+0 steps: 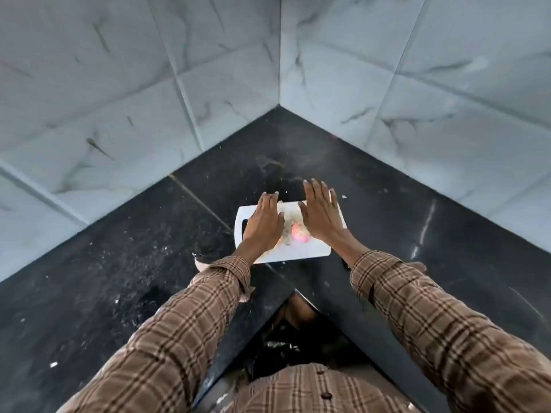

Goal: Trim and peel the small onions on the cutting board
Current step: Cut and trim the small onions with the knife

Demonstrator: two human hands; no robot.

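A white cutting board [301, 251] lies on the black counter in the corner. Between my hands a pinkish small onion [298, 235] sits on the board, with papery peel scraps [287, 231] just left of it. My left hand [264, 223] hovers flat over the board's left half, fingers straight, holding nothing. My right hand [322, 214] is spread flat over the right half, fingers straight and pointing away from me, also holding nothing. Both hands hide part of the board; I see no knife.
The black stone counter [134, 263] wraps around an inner corner, with marbled grey tile walls [149, 84] behind. Onion skin pieces [202, 263] lie off the board's near left corner by my left sleeve. White specks dot the counter on the left.
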